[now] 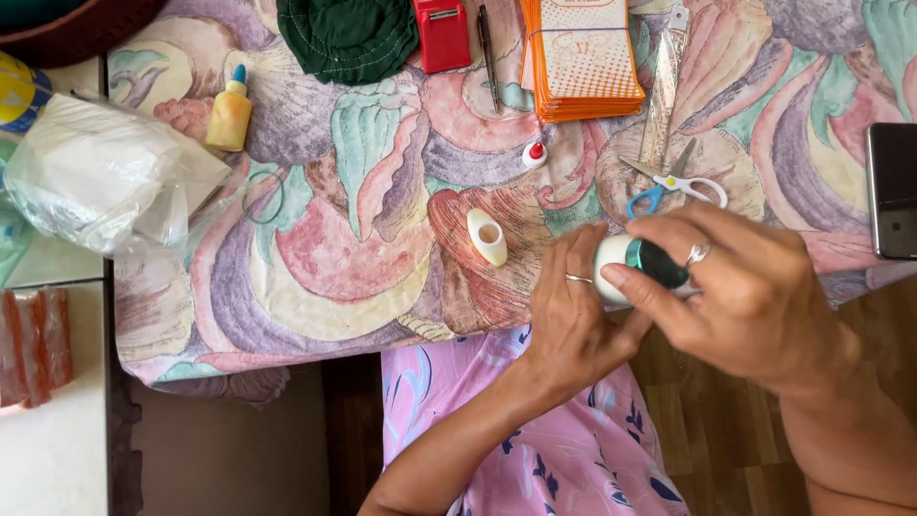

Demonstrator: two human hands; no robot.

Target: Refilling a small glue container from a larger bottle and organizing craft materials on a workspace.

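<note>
White bottle [611,263] with teal top sits at the table's 5 o'clock edge, pinched between both hands: left hand [573,315] grasps the body, right hand [735,287] fingers clamp the top. Loose cap [486,236] lies at 9 o'clock. Best keep the body steady, turn only the top.

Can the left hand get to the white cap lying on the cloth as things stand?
Probably yes, once it lets go. The left hand is on the small white and teal bottle, which the right hand also holds. The white cap lies just beside it on the patterned cloth, with nothing between.
</note>
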